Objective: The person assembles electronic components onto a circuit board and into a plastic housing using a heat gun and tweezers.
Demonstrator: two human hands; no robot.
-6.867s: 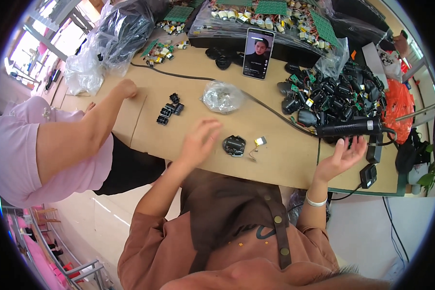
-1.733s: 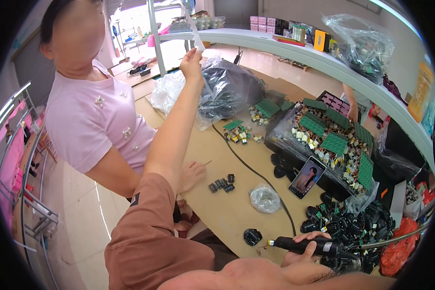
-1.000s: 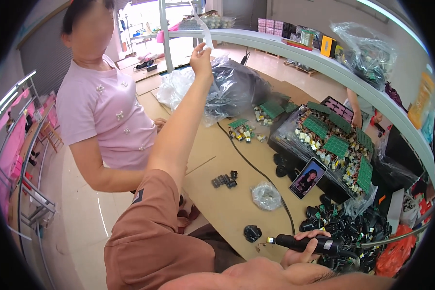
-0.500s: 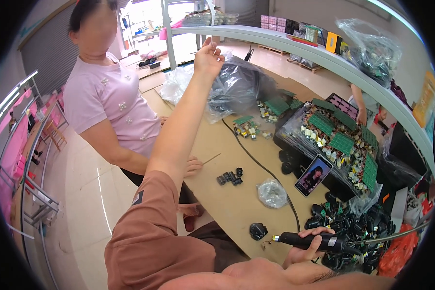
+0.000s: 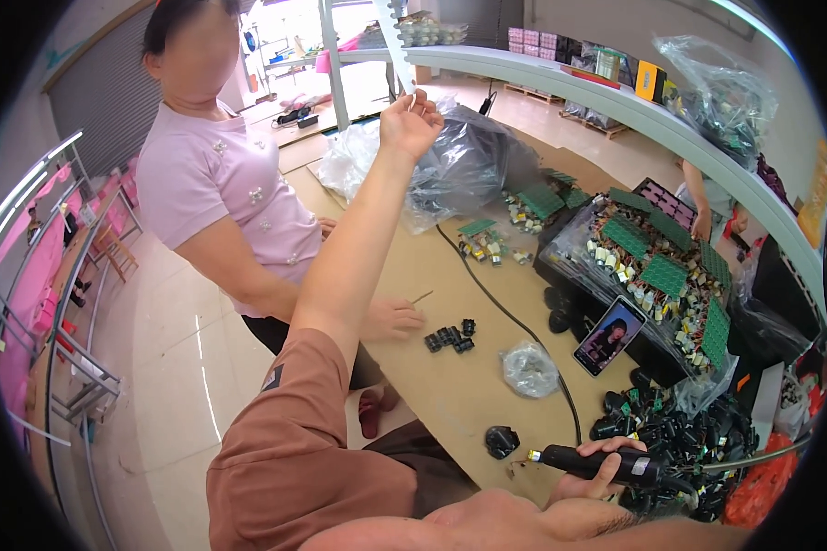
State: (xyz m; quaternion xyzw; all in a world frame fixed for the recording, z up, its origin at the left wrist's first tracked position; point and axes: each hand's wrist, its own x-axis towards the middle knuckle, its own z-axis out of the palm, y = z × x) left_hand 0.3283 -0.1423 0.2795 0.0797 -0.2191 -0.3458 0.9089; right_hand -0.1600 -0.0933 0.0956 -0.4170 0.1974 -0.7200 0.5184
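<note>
Two hands at work, head view: left hand [image 5: 412, 118], raised high over the brown board table [image 5: 450, 386], pinches a thin, pale, notched plastic strip [image 5: 397, 41] by its lower end. Right hand [image 5: 595, 466] is wrapped around a slim black cylindrical driver [image 5: 597, 466] beside glossy black parts [image 5: 680, 441].

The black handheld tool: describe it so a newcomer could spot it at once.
Start at the brown cardboard-covered table and go to its near edge. There the right hand grips a slim black power tool, lying level, metal tip pointing left. Unlike the heaped small black parts beside it, it is long and cabled.
</note>
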